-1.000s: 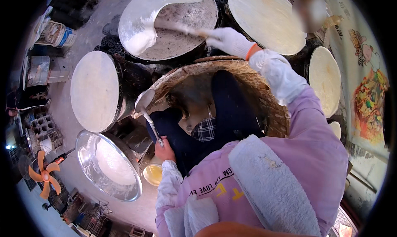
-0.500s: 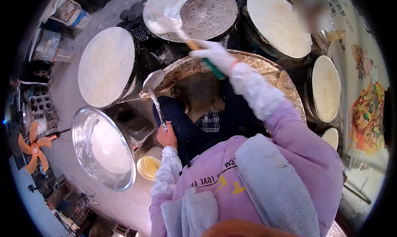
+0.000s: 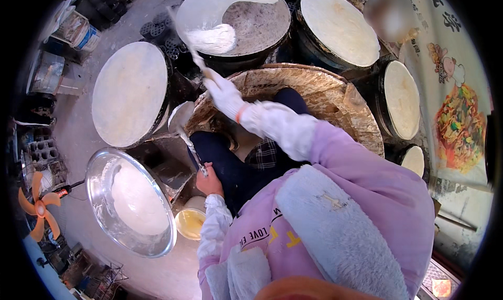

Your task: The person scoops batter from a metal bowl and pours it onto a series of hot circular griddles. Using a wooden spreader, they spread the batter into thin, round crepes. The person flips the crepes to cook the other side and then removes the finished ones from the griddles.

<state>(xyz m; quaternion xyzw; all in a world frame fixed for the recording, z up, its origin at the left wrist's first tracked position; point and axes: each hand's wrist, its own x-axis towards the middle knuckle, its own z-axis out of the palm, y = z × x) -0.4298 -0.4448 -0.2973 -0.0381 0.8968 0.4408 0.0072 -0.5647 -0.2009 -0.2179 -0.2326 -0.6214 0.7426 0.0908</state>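
My right hand, in a white glove, is closed round the handle of a long, pale scraper. Its far end is blurred and reaches over the left rim of a round griddle. A ring of white batter coats the griddle's far and left part, with a thick white lump at the near left; the rest is bare grey. Low by my knee, my bare left hand grips a batter-coated ladle, its bowl pointing away from me.
Round griddles covered with pale sheets stand at left, far right and right. A curved, crusted rim surrounds my legs. At left are a steel basin of white batter, a tub of yellow liquid and an orange fan.
My right hand has swung left with the scraper, whose tip now passes the griddle's left rim. The white lump lies apart at the near left. My left hand still holds the ladle low.
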